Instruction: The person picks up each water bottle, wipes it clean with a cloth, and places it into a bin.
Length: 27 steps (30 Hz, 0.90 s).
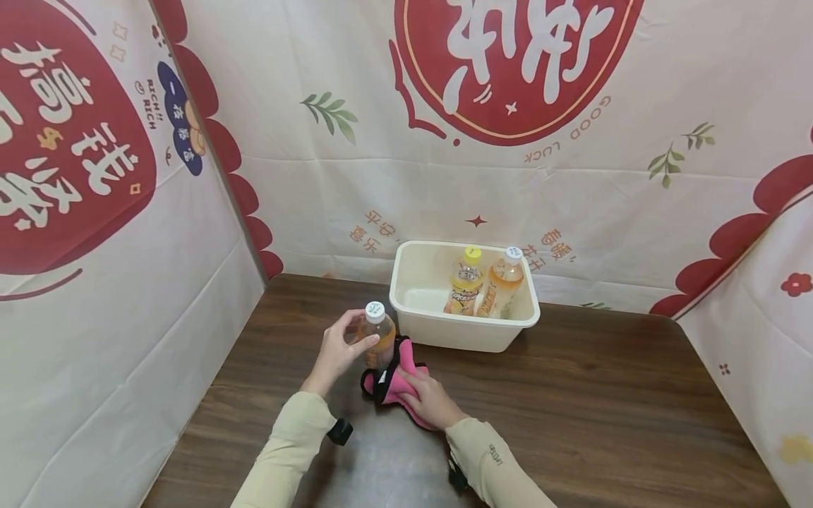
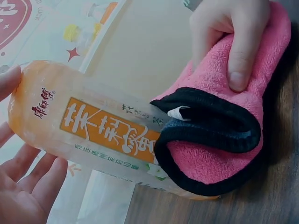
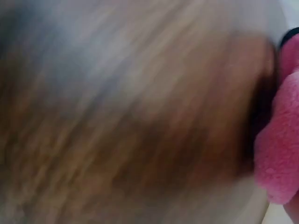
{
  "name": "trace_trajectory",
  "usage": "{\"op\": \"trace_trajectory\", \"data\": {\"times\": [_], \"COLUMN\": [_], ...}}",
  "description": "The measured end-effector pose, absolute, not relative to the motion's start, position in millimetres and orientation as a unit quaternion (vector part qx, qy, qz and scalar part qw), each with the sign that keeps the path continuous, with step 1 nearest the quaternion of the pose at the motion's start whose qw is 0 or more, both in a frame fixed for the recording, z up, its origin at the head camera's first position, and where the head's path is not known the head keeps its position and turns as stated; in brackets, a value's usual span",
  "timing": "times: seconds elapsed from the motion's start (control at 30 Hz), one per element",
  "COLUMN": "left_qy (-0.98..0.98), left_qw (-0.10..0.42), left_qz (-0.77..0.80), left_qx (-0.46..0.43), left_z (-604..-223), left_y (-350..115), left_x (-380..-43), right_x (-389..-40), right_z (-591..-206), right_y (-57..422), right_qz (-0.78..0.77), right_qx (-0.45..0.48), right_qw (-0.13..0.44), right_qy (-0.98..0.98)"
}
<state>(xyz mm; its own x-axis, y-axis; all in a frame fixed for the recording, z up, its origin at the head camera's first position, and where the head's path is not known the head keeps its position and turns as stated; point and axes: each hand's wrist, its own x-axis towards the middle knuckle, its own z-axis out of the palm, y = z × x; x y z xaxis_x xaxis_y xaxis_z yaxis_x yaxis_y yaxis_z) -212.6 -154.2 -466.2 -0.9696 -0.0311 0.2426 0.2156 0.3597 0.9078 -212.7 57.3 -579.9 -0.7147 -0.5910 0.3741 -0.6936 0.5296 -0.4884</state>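
In the head view a white-capped bottle of orange-tinted tea (image 1: pixel 380 336) stands on the table, left of the tub. My left hand (image 1: pixel 336 353) holds it high up, thumb on one side and fingers on the other. My right hand (image 1: pixel 434 401) grips a pink cloth with black edging (image 1: pixel 399 384) against the bottle's lower part. The left wrist view shows the folded cloth (image 2: pixel 205 163) covering the bottom end of the bottle (image 2: pixel 88 112), its orange label facing the camera. Only part of the cloth (image 3: pixel 282 135) shows in the right wrist view, at the right edge.
A cream plastic tub (image 1: pixel 454 335) stands behind the hands by the rear curtain. Inside lean a yellow-capped bottle (image 1: pixel 466 282) and a white-capped bottle (image 1: pixel 504 279). Printed curtains (image 1: pixel 305 212) border the dark wooden table (image 1: pixel 610 402) at the back and both sides.
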Motion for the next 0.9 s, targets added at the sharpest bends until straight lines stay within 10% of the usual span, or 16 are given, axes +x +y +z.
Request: {"op": "trace_trajectory", "data": {"times": [0.6, 0.9], "left_qy": [-0.819, -0.813], "left_qw": [0.134, 0.106], "left_qz": [-0.551, -0.567], "left_qx": [-0.086, -0.077], "left_z": [-463, -451], "left_y": [-154, -150], "left_x": [-203, -193], "right_x": [-210, -200], "right_z": [-486, -532], "right_y": [48, 45], "right_qz": [0.399, 0.45], "right_qx": [0.39, 0.322], "right_qw": [0.191, 0.129], "right_qy": [-0.808, -0.823]}}
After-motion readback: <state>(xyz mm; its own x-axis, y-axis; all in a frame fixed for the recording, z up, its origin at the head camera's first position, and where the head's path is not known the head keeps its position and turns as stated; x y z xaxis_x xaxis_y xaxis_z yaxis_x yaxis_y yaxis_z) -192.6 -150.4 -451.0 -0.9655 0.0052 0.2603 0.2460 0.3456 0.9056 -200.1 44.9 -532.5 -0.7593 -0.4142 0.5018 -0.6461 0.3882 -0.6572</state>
